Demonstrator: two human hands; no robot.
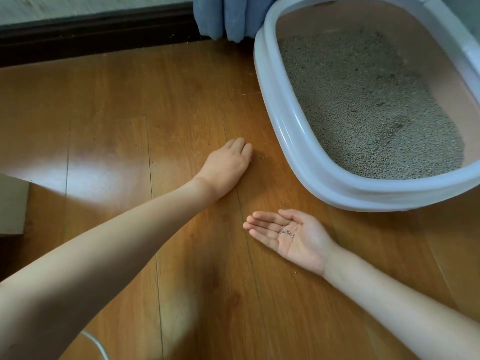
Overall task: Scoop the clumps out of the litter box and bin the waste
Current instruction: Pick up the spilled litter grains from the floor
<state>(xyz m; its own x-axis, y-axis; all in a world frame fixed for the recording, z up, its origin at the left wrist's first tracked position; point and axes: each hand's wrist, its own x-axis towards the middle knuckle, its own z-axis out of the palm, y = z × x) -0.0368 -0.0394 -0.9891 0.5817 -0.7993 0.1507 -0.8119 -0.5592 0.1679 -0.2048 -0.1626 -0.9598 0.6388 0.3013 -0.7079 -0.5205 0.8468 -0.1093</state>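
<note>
- Head view showed the left hand (228, 162) reaching out over the wooden floor (130, 126), knuckles up, fingers curled down with their tips at the boards; whether they pinched anything I could not tell.
- A few stray litter grains (261, 158) lay on the floor just beside those fingertips, on the side toward the litter box (283, 126). That is the relation the next pick turned on: the grains sat between the left hand and the box's near wall, and the left hand was far the nearer one.
- The right hand (291, 236) rested palm up, fingers straight and relaxed, close to the box's front corner, cupping a small cluster of collected grains (287, 232) in the palm.
- The litter box, an oval tub with a pale rim, held a bed of grey litter (363, 105); a darker patch (397, 124) toward its front may have been a clump, though that is a judgement.
- No scoop or bin was in view.
- A blue curtain (228, 16) hung behind the box.
</note>
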